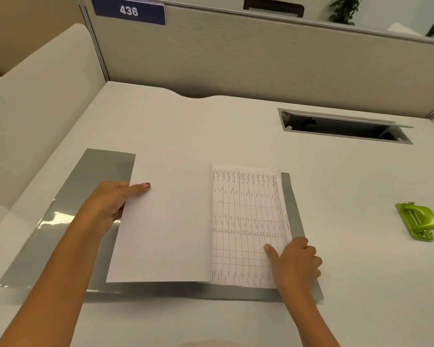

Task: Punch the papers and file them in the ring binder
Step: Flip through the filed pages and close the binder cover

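Binder (95, 176), grey, lies open and flat on the surface (236, 126). On it a blank sheet (166, 221) overlaps a printed sheet (246, 221) to its right. The left hand (110, 204) pinches the blank sheet's left edge, thumb on top. The right hand (296, 261) grips the printed sheet's near right corner, thumb pressing down. A green punch (417, 220) sits well apart, right.

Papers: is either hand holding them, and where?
The left hand pinches the blank sheet at its left edge, thumb on top; the right hand holds the printed sheet at its near right corner.
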The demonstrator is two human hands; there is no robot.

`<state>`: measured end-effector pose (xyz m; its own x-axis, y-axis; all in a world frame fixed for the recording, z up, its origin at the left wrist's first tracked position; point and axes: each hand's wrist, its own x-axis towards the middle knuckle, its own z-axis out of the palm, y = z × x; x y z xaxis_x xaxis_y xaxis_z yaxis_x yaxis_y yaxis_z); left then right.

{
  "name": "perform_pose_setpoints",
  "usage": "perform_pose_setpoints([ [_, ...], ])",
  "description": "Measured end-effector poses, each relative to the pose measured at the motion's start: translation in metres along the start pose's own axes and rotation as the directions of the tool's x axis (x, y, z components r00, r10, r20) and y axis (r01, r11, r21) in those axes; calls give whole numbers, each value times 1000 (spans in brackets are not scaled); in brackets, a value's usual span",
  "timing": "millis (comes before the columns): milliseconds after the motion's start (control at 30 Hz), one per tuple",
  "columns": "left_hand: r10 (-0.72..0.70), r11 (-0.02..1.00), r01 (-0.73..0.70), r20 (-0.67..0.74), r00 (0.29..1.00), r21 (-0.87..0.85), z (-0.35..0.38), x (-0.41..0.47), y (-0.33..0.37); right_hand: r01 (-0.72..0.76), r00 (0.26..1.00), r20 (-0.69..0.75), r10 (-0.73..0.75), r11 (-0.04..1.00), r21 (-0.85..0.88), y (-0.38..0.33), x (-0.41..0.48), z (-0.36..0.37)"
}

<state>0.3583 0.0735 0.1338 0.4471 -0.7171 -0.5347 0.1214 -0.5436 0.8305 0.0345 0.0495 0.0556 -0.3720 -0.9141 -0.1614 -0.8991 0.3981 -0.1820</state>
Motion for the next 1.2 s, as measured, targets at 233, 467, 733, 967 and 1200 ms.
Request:
perform_pose_setpoints([
  [233,22,999,-22,-20,1000,-24,5,-4,-1,-8,1000,6,8,995,102,-3,1,-6],
  [467,116,992,-110,-110,987,59,12,-2,-9,90,995,-73,-64,881,464,-2,-6,-25],
  [733,392,878,-322,-144,909,353,28,-7,-10,304,926,-89,-367,584,753,-51,-38,-83],
  [967,364,902,-335,-66,929,271,40,-29,13,446,736,-49,-675,429,786,-103,-81,-85],
  [1200,331,909,-307,-38,943,283,39,-32,18,467,672,6,-741,429,773,-118,-92,-63],
])
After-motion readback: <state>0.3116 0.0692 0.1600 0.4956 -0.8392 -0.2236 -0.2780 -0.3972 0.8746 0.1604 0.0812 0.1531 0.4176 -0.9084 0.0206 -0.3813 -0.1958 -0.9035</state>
